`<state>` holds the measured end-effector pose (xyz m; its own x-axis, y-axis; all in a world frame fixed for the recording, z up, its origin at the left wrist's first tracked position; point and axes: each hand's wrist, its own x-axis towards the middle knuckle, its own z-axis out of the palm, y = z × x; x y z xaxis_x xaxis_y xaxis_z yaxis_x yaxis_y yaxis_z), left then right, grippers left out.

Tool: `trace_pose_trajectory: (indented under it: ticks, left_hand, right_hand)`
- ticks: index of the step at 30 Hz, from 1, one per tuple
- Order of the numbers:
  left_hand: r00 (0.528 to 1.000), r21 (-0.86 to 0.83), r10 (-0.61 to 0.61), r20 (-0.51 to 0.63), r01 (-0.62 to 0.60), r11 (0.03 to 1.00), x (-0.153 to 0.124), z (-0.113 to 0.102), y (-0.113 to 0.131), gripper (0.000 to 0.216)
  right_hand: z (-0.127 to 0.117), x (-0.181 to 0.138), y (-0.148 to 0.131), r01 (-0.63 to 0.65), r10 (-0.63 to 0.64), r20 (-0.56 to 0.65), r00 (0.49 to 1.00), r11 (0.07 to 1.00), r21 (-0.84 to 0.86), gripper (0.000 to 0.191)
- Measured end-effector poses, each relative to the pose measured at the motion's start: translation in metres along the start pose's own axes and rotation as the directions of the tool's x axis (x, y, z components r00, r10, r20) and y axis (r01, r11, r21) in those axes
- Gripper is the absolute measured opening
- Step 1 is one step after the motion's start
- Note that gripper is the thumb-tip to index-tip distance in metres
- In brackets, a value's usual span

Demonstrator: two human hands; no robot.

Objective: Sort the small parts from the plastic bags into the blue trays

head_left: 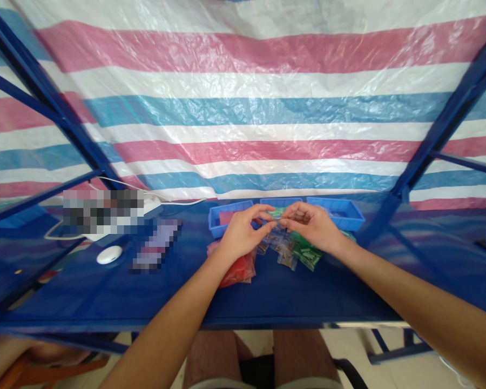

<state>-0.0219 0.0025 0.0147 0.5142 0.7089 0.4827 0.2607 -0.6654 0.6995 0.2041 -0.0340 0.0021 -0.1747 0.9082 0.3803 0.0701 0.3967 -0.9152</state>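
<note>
My left hand (243, 231) and my right hand (312, 224) meet above the blue table (105, 292), fingers pinched together on a small clear bag with green contents (276, 214). Under the hands lie a pile of red bags (241, 270), several small clear bags (281, 248) and a heap of green bags (305, 253). Just behind the hands stand three blue trays: the left one (222, 216) holds something pink, the middle one (275, 203) is partly hidden by my fingers, and the right one (342, 212) sits behind my right hand.
A white round device (109, 254) with a cable lies at the left of the table. Beside it are blurred-out items (156, 246). Blue metal frame bars (48, 102) rise on both sides. A striped pink, white and blue tarp (243, 108) hangs behind.
</note>
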Motion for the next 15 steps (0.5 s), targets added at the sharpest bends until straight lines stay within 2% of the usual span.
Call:
trace_pose_trajectory:
  ticks: [4,8,15]
  left_hand:
    - [0.998,-0.204,-0.049,0.033,0.054,0.977,-0.0009,0.0037,-0.0019,0.044]
    - [0.994,-0.354,-0.088,0.058,0.103,0.93,-0.001,0.0067,-0.0013,0.052]
    - [0.994,-0.353,-0.099,0.04,0.106,0.93,-0.0003,0.0067,-0.0026,0.043]
  right_hand:
    - [0.002,-0.0015,0.002,-0.016,0.013,0.036,0.999,0.998,0.067,0.037]
    - [0.004,-0.0014,-0.0004,-0.002,0.003,-0.009,1.0,0.998,0.069,0.037]
    - [0.0039,-0.0007,0.0004,-0.024,0.023,0.014,1.0,0.994,0.108,0.038]
